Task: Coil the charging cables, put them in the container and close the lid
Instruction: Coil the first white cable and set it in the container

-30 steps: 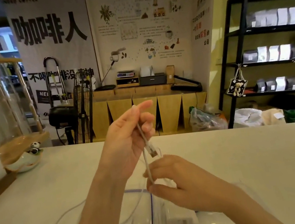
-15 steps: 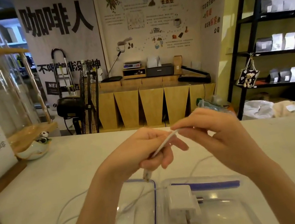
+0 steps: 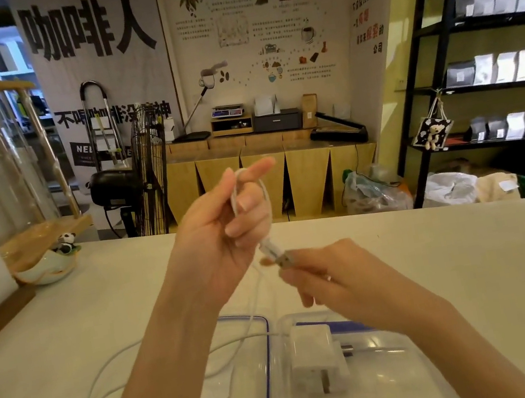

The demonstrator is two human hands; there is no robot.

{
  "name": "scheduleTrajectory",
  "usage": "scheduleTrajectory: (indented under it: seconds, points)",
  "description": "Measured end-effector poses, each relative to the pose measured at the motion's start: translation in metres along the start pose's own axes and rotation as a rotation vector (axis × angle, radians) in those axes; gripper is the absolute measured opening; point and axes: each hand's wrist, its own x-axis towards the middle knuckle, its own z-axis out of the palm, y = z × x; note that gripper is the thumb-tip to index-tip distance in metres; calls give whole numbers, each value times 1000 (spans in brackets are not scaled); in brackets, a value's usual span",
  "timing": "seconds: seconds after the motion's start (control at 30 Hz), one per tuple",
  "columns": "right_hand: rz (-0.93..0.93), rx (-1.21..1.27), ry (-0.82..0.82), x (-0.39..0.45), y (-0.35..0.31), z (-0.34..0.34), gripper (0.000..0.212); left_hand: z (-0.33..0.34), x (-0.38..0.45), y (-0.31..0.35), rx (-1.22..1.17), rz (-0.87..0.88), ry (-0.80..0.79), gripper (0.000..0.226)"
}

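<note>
- Behind the white counter (image 3: 474, 267) sits a coffee shop's back room: posters on the wall, a wooden bench, dark shelves of bagged stock to the right.
- On the counter near the person lies a clear container (image 3: 384, 397) with a white plug (image 3: 317, 367) inside it; its blue-rimmed lid (image 3: 262, 372) lies flat just to the left, touching it.
- Loose white cable (image 3: 89, 394) sweeps over the counter on the left, runs across the lid toward the container, and climbs up to the hands.
- Left hand (image 3: 219, 237), raised above the counter, has one turn of cable looped over its outstretched forefinger, the thumb pressing the strand against the curled fingers.
- Right hand (image 3: 344, 279), lower and just to the right, pinches the connector (image 3: 277, 253) at its fingertips; the rest of the fingers are curled loosely.
- Connector points up and left, its long axis slanting toward the left palm, so the short stretch between the hands runs diagonally.
- My guess: the next wrap turns on that slant, with the right hand carrying the end up and around the left fingers, which are nearer the loop. Most of the cable is still uncoiled, so the job looks barely begun.
</note>
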Motion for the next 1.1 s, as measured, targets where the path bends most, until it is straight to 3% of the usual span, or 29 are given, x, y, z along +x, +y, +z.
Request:
scheduleTrajectory:
  seconds: [0.1, 0.2, 0.3, 0.4, 0.57, 0.73, 0.83, 0.93, 1.03, 1.1]
  points:
    - [-65, -33, -112, -4, -16, 4, 31, -5, 0, 2, 349, 183, 237, 32]
    - [-122, -88, -24, -7, -23, -2, 28, -13, -1, -1, 765, 210, 350, 31]
    - [-171, -167, 101, -10, -26, -10, 25, -15, -1, -10, 1139, 180, 325, 27]
    - [-227, -246, 237, -10, -18, -18, 26, -10, -2, -19, 1329, -25, 189, 26]
    - [-290, -119, 485, -12, 6, -38, 24, 4, -4, -21, 935, -257, -1, 47]
    - [-243, 177, 650, -6, 14, -34, 22, 5, -9, -11, 432, -275, -313, 41]
    - [-83, 261, 561, -2, 18, -23, 23, 8, -8, -6, 12, -225, -398, 39]
    - [45, 135, 423, 3, 11, -8, 27, 6, -3, -8, -224, -161, -348, 36]
    - [92, -57, 291, 6, 3, 5, 30, 4, 0, -9, -231, -38, -262, 39]
    - [74, -143, 139, 4, -1, 13, 28, 4, 0, -8, -11, 105, -70, 40]
